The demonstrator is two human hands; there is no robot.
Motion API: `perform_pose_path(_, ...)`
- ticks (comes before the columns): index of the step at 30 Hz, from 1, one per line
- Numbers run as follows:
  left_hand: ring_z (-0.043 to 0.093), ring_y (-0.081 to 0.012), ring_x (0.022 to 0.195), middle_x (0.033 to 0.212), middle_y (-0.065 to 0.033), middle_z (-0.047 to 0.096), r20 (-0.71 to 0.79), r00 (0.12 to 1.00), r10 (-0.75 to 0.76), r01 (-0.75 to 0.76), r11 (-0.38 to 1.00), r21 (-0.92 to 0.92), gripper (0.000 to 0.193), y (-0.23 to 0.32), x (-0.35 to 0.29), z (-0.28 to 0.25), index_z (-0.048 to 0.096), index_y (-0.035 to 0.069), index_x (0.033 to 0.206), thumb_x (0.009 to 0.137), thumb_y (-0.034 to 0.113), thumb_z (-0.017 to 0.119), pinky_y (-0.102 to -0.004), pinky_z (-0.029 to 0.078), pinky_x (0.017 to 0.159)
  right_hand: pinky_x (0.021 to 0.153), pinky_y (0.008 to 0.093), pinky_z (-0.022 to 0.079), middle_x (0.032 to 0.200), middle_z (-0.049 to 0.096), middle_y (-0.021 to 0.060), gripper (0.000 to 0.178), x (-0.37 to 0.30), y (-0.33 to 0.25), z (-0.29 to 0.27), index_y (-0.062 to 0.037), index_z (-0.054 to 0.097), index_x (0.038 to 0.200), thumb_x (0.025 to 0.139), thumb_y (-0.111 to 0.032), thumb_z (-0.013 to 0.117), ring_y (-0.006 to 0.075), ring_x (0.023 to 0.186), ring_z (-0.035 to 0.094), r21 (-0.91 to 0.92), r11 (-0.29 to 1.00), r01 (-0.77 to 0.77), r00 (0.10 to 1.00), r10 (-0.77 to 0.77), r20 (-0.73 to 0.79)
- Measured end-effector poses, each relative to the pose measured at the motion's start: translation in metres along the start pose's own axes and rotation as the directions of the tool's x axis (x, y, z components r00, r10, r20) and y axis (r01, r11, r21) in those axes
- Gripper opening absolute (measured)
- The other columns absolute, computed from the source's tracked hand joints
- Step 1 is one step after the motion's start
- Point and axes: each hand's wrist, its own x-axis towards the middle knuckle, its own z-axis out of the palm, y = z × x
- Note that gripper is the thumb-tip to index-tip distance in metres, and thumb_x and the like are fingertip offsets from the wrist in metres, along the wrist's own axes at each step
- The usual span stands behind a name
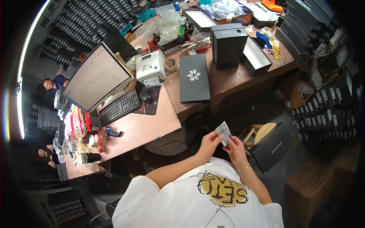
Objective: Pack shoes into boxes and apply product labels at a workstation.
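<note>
In front of my chest a small white printed label [224, 131] is held between both hands. My left hand [209, 146] pinches its lower left edge between thumb and fingers. My right hand [236, 149], with a thin bracelet at the wrist, is closed on its lower right corner. Just right of my right hand, a dark shoe box [270, 148] rests tilted against a wooden stool [262, 135]. On the table beyond, a flat dark box with white lettering [195, 81] lies near the edge. Another dark box [229, 45] stands on end beside it.
A label printer [150, 66] with a label sticking out stands behind the keyboard [119, 107], mouse [146, 95] and monitor [97, 78]. An open box part [256, 55] lies right of the standing box. Shoe box stacks [304, 26] rise at right. Two people are at far left.
</note>
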Motion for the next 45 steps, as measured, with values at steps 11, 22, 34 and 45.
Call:
perform_pose_path(11, 0.057, -0.0198, 0.108, 0.123, -0.0119, 0.056, 0.175, 0.864, 0.472, -0.491, 0.715, 0.497, 0.052, 0.035, 0.009, 0.021, 0.049, 0.001, 0.129, 0.080, 0.002, 0.068, -0.0302, 0.043, 0.095, 0.064, 0.0206, 0.046, 0.077, 0.059, -0.0033, 0.009, 0.011, -0.059, -0.014, -0.0039, 0.062, 0.091, 0.091, -0.013, 0.061, 0.0046, 0.070, 0.054, -0.345, 0.870, 0.353, 0.928, -0.371, 0.013)
perform_pose_path(22, 0.051, -0.0257, 0.116, 0.126, -0.0128, 0.052, 0.202, 0.700, 0.685, -0.586, 0.389, 0.710, 0.037, 0.174, 0.194, -0.033, 0.058, 0.005, 0.118, 0.082, 0.009, 0.064, -0.0336, 0.041, 0.097, 0.054, 0.0194, 0.049, 0.075, 0.059, -0.0014, 0.011, 0.087, -0.242, 0.024, -0.0036, 0.059, 0.088, 0.090, -0.015, 0.062, 0.0037, 0.065, 0.055, -0.574, 0.653, 0.494, 0.813, -0.581, 0.039)
perform_pose_path(34, 0.013, -0.0364, 0.141, 0.151, -0.0179, 0.019, 0.575, 0.758, 0.308, -0.650, 0.279, 0.707, 0.062, 0.245, 0.403, -0.041, 0.051, 0.018, 0.134, 0.076, 0.030, 0.070, -0.0463, 0.016, 0.113, 0.048, 0.0192, 0.033, 0.062, 0.051, -0.0051, 0.015, 0.207, -0.359, 0.149, 0.0006, 0.061, 0.083, 0.086, -0.013, 0.067, 0.0016, 0.055, 0.042, -0.819, 0.256, 0.513, 0.782, -0.532, 0.324)
perform_pose_path(45, 0.006, -0.0392, 0.142, 0.153, -0.0202, 0.008, 0.593, 0.801, 0.088, -0.572, 0.405, 0.713, 0.098, 0.262, 0.409, -0.049, 0.035, 0.021, 0.144, 0.063, 0.051, 0.081, -0.0487, 0.015, 0.113, 0.048, 0.0205, 0.033, 0.059, 0.049, -0.0049, 0.019, 0.293, -0.385, 0.188, 0.0005, 0.061, 0.080, 0.085, -0.016, 0.069, 0.0022, 0.055, 0.040, -0.889, 0.207, 0.409, 0.891, -0.300, 0.341)
